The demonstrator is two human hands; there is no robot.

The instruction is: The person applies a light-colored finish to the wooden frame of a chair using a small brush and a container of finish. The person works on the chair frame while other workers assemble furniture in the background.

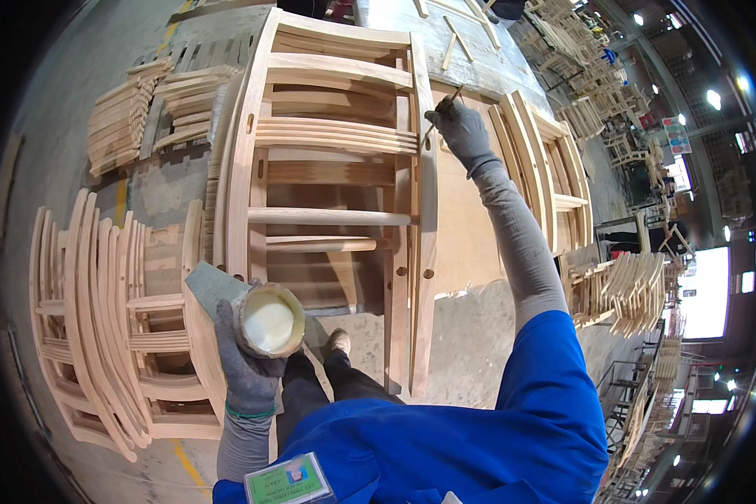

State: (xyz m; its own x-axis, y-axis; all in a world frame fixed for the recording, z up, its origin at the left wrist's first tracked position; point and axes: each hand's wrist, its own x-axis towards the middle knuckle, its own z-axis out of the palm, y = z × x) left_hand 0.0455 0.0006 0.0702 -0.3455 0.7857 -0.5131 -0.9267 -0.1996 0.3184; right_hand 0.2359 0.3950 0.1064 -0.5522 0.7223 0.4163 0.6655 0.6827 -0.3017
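In my gloved left hand is a round cup with creamy white stuff inside that looks like glue. A flat grey-green piece sticks out beside the cup, by the same hand; how it is held cannot be made out. My gloved right hand is closed on a thin stick, its lower end close to a slot in the right post of a wooden chair frame. This frame has a ladder of curved slats and round rungs, and lies among similar frames on the worktable.
Several curved chair frames stand at the left. Beyond them are stacks of slats on the floor. More frames lie to the right, with the worktable's pale top at the far end. Other wood stacks stand farther right.
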